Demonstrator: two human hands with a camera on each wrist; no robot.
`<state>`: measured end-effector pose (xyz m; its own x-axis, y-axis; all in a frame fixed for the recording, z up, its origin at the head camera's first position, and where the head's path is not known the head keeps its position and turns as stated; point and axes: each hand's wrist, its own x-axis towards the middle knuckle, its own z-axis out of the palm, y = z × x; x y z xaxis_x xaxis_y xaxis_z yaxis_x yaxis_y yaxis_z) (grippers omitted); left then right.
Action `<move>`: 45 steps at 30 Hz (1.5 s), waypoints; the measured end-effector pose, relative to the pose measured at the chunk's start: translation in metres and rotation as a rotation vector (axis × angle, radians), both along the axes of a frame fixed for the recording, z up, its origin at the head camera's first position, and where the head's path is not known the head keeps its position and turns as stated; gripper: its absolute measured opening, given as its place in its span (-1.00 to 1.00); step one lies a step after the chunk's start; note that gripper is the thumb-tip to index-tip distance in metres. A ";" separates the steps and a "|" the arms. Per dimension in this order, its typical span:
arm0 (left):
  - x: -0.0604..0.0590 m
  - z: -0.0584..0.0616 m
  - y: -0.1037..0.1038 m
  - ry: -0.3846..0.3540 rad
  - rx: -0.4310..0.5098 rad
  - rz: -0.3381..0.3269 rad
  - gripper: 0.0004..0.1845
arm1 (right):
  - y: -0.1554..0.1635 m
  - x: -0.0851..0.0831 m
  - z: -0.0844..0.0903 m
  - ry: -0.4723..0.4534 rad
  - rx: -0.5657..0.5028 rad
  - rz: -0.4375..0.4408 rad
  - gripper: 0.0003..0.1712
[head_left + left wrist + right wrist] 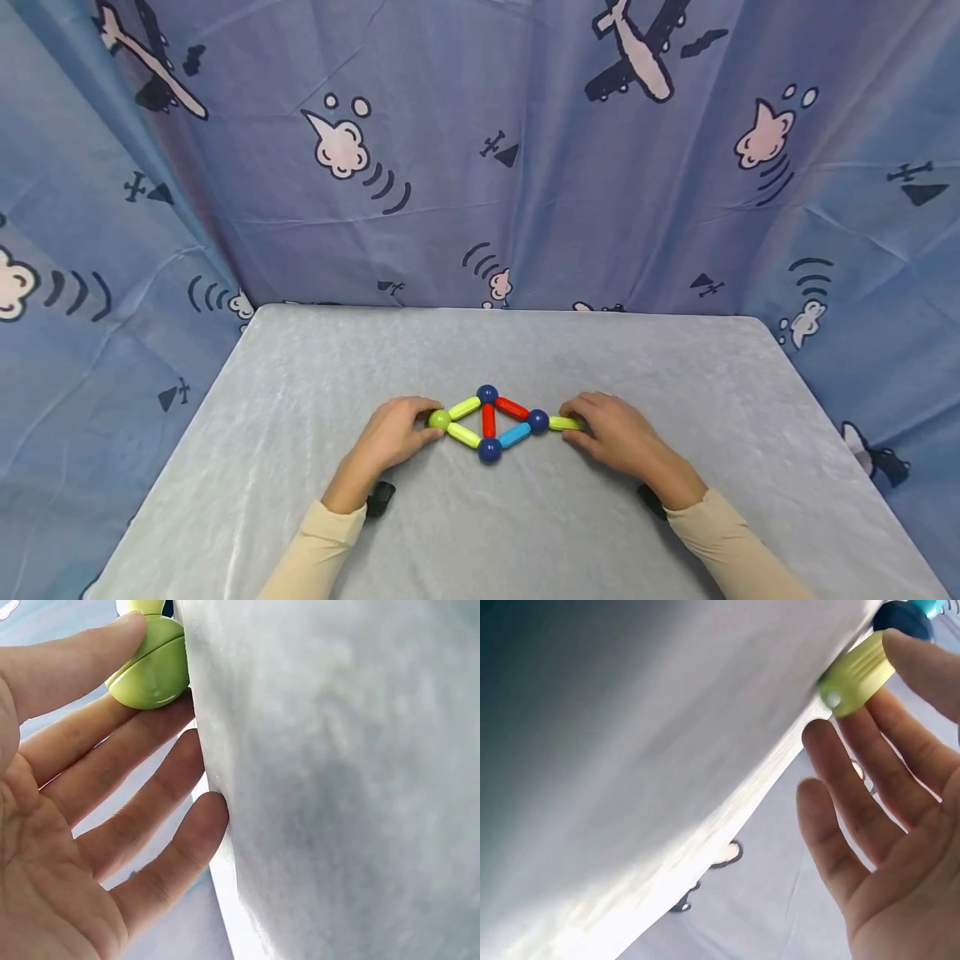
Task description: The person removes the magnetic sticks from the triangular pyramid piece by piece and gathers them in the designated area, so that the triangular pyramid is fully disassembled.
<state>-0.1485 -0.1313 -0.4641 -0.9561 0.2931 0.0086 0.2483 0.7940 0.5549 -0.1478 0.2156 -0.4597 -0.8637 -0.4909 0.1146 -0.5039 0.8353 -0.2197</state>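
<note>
A flat diamond of magnetic rods and balls lies mid-table. Its left corner is a green ball (439,420), pinched between thumb and fingers of my left hand (393,432). Two yellow-green rods (464,435) run from this ball to an upper dark blue ball (487,394) and a lower dark blue ball (490,451), which a red rod (489,421) joins. Another red rod (513,407) and a light blue rod (515,435) meet at the right dark blue ball (537,421). Outward from there sticks a yellow-green end rod (857,673), pinched by my right hand (618,433).
The pieces lie on a pale grey cloth-covered table (480,533). Behind it and along both sides hangs a blue curtain (450,150) printed with planes and clouds. A dark wrist camera (380,498) shows beneath the left wrist.
</note>
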 end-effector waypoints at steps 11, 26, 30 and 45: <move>0.001 -0.002 0.008 0.056 -0.010 -0.056 -0.63 | -0.042 -0.003 0.025 0.015 0.002 0.059 -0.66; -0.006 -0.003 0.004 0.019 0.084 -0.012 -0.65 | -0.118 -0.039 0.023 -0.084 -0.084 0.248 -0.83; -0.004 -0.004 0.003 0.015 0.106 -0.015 -0.70 | -0.127 -0.040 0.016 -0.057 -0.075 0.267 -0.85; 0.000 -0.005 0.004 0.022 0.111 0.036 -0.67 | -0.135 -0.041 0.007 -0.054 -0.074 0.205 -0.87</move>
